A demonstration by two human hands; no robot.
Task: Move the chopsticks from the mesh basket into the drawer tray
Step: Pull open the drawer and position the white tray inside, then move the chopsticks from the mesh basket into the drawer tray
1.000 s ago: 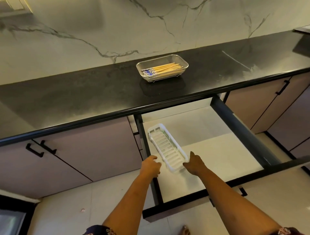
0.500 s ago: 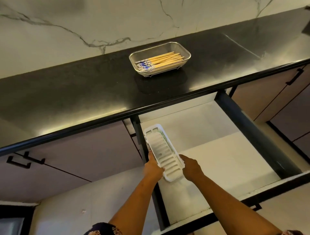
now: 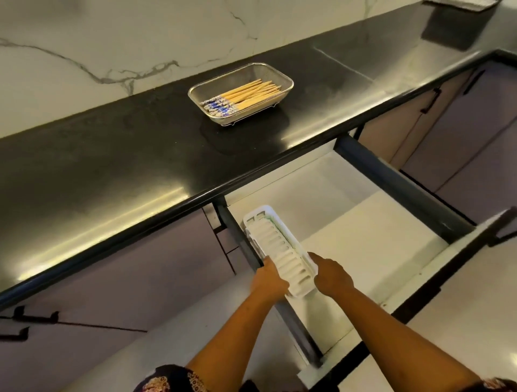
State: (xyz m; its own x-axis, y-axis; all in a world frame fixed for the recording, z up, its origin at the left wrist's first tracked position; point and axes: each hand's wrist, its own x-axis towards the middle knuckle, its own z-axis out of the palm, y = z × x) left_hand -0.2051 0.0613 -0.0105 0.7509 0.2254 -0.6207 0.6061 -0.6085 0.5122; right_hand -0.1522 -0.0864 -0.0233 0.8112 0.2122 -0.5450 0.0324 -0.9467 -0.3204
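Note:
A metal mesh basket (image 3: 282, 77) stands on the black counter and holds several wooden chopsticks (image 3: 246, 93) with blue-patterned ends pointing left. Below, a white slatted tray (image 3: 275, 246) lies along the left side of the open drawer (image 3: 363, 251). My left hand (image 3: 268, 282) grips the tray's near left corner. My right hand (image 3: 331, 277) holds its near right edge. The tray has nothing in it.
The black counter (image 3: 140, 168) runs across the view under a marble wall. The drawer's dark left rail (image 3: 293, 321) and right side (image 3: 405, 190) bound a white floor. Cabinet doors with black handles (image 3: 36, 317) flank the drawer. A dark object (image 3: 461, 2) sits far right.
Both hands went from beside the tray's near end to gripping it. The tray has shifted to the drawer's left side. The view has tilted and moved closer.

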